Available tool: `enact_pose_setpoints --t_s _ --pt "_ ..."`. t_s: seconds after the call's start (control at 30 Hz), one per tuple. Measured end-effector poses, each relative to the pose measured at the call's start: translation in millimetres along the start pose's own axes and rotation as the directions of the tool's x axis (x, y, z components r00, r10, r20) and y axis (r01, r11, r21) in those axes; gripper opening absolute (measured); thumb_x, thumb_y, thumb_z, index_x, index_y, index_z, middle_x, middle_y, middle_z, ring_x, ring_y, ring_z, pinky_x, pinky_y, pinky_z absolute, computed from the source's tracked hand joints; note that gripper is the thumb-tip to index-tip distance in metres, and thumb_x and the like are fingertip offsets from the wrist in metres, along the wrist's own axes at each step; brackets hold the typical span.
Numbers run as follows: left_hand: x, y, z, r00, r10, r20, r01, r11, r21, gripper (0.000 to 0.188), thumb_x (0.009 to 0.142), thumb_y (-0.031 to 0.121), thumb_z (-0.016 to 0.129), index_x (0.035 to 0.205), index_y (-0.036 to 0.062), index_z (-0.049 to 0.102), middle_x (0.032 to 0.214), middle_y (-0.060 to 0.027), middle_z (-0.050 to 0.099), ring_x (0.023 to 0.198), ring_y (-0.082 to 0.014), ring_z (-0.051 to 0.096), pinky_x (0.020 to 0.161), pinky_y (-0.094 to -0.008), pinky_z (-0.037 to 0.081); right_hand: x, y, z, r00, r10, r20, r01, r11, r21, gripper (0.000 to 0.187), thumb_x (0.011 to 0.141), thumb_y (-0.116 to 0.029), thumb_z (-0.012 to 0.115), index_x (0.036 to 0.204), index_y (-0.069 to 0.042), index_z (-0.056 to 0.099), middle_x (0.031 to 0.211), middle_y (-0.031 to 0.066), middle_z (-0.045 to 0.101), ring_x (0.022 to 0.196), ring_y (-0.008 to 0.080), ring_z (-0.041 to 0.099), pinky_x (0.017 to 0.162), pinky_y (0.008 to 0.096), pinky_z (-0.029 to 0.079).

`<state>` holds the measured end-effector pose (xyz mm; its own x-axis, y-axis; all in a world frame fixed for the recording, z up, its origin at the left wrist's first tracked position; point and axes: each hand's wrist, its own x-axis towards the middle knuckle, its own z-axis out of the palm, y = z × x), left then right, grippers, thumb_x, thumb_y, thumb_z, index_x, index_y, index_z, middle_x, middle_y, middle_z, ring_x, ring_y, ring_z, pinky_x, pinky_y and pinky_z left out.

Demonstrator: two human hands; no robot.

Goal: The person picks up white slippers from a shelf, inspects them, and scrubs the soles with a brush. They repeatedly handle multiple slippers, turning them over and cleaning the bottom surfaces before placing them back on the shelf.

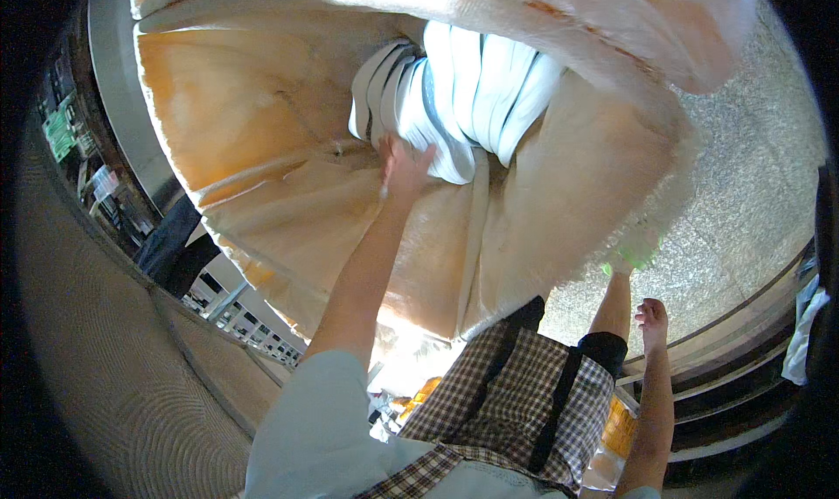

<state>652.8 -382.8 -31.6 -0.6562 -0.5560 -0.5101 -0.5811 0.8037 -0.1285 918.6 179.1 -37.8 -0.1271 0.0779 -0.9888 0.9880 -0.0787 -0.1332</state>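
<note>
Holding the left hand [406, 169] inside the large tan sack [245, 106], with the forearm crossing the near edge of its wide opening. Spreading the fingers and thumb of the left grip apart at the lower end of the stack of white curved pieces [489, 88], blurring slightly there, and so not managing to tell whether touching the stack or just short of it. Seeing the stack lying in the hollow of the sack, closer to the far edge than to the near one and well apart from the left edge, with its bent layers fanning side by side, looking greyer toward the left and shining brightly toward the far edge. Holding the right hand [653, 317] outside the sack, well beyond its near right edge; curling the fingers of that grip inward, but not being able to tell how tightly. Wearing a brown checked apron [533, 377] with dark straps over a pale shirt [323, 412], just beyond the sack's near edge. Seeing a speckled grey floor [743, 202] stretching past the sack's right edge, and orange packaging [619, 427] showing between the apron and the right forearm.
</note>
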Motion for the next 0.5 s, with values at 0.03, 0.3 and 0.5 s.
enact_pose_setpoints --t_s 0.03,0.3,0.5 --pt "-15.4 -0.2 -9.7 0.99 0.048 0.135 -0.069 0.985 0.158 0.09 0.076 0.056 0.061 0.141 0.0062 0.025 0.145 -0.0168 0.027 0.132 -0.0357 0.028 0.103 -0.0542 0.028 -3.1 -2.0 3.0 1.0 0.0 0.004 0.0 1.0 -0.016 0.019 0.092 -0.024 0.054 0.104 -0.01 0.054 0.085 -0.0003 0.059 0.067 0.0092 0.054 0.052 0.0212 0.036" --pt "-52.9 -12.4 -75.8 0.905 0.027 0.424 -0.357 0.59 0.724 0.067 0.077 0.054 0.055 0.134 0.0214 0.044 0.142 -0.0124 0.036 0.133 -0.0335 0.028 0.1 -0.0576 0.03 -22.0 1.1 -32.6 0.996 -0.075 -0.056 0.074 0.997 -0.02 0.021 0.091 -0.025 0.054 0.107 -0.011 0.054 0.088 -0.0009 0.059 0.07 0.0095 0.054 0.056 0.0228 0.038" --pt "31.3 -62.9 -87.4 0.987 0.065 0.147 -0.141 0.79 0.597 0.041 0.089 0.026 0.042 0.123 0.0026 0.05 0.132 -0.0201 0.046 0.117 -0.0332 0.048 0.096 -0.0431 0.041 -11.9 51.9 -93.5 0.981 0.071 -0.18 -0.09 0.991 -0.102 0.021 0.089 -0.021 0.055 0.107 -0.01 0.055 0.093 0.0034 0.058 0.078 0.0139 0.055 0.059 0.0261 0.041"
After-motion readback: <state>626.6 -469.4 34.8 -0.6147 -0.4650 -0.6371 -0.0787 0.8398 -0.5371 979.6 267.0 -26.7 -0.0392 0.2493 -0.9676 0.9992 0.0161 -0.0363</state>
